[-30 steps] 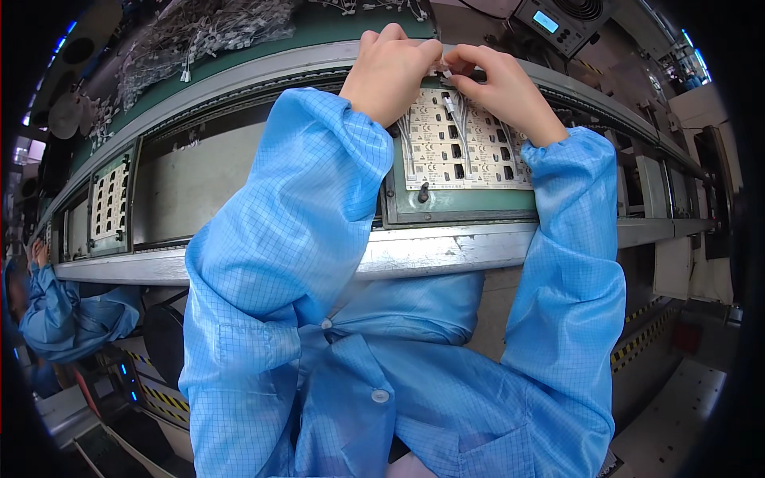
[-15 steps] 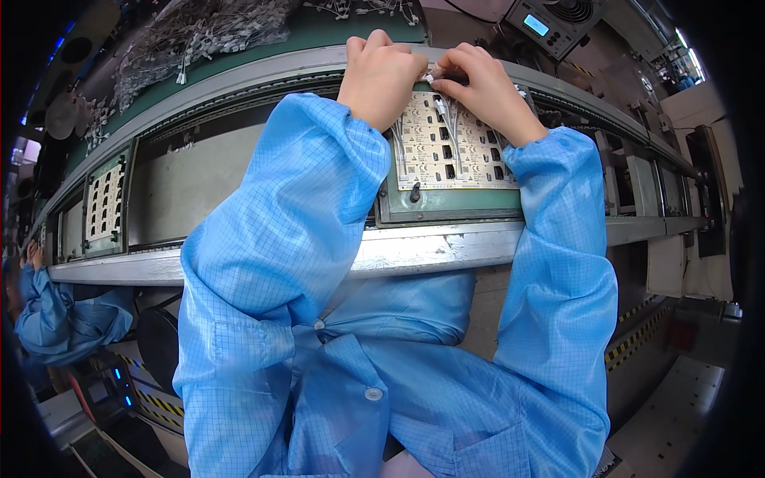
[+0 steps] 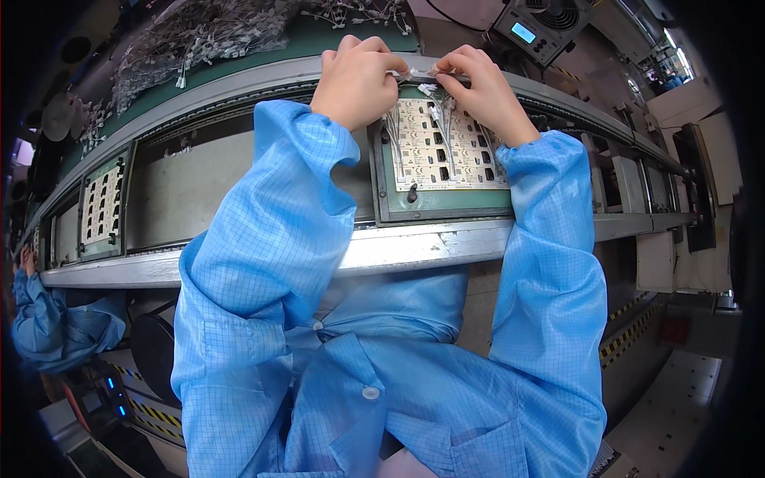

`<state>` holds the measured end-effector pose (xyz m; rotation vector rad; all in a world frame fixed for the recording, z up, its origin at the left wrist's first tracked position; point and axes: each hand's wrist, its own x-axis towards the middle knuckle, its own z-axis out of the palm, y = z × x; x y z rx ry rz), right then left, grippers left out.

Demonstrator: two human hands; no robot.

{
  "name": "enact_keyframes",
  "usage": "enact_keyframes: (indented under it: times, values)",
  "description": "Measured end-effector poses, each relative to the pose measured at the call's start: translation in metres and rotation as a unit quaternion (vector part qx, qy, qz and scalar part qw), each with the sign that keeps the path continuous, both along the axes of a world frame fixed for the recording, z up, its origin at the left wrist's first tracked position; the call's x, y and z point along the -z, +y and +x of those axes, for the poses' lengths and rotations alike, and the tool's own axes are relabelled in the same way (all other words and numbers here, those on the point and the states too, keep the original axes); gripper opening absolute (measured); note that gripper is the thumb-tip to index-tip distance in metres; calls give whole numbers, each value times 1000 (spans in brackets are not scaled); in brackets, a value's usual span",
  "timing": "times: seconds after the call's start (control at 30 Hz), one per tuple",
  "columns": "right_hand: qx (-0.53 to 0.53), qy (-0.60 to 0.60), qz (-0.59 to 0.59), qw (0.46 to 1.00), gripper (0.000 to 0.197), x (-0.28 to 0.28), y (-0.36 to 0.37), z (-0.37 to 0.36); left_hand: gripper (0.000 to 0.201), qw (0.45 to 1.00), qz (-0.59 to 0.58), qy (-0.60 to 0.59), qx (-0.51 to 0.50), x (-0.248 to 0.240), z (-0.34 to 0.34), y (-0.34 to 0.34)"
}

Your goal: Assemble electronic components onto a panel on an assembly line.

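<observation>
Above the far edge of a cream circuit board panel, both hands pinch white material. My left hand is closed at the fingertips on a small white wire connector, and my right hand pinches another white piece a short gap to the right. A thin pale strand shows between the fingertips; its exact form is too small to tell. White wire leads with plugs lie across the panel's dark components. The panel sits in a green fixture tray with black knobs.
The tray rests between conveyor rails. Another loaded fixture stands at the left, near a co-worker in a blue sleeve. Bundled white wire leads lie on the far green bench. A grey device with a lit screen stands far right.
My hands have moved apart, the left one shifting leftward, and the pale strand now shows between them. The whole view has shifted slightly.
</observation>
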<state>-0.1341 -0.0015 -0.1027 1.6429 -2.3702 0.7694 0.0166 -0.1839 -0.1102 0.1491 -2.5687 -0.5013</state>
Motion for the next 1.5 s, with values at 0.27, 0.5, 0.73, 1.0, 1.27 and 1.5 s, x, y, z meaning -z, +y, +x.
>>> enact_keyframes:
  times: [0.27,0.5,0.73,1.0,1.27,1.5]
  values:
    - [-24,24,11,999,27,4,0,1,24,999,-34,20,-2,16,-3,0]
    - [21,36,47,998,29,4,-6,11,10,993,-94,43,-59,19,-24,15]
    - [5,118,32,992,25,5,-8,13,8,992,-105,26,-62,19,-23,20]
    - [-7,13,23,1000,17,2,0,7,12,972,-231,19,-37,9,-12,22]
    - [53,104,95,989,16,-6,4,16,15,967,-254,-1,-14,7,-6,22]
    - [20,63,85,994,20,-6,2,10,16,966,-260,-3,2,8,-3,24]
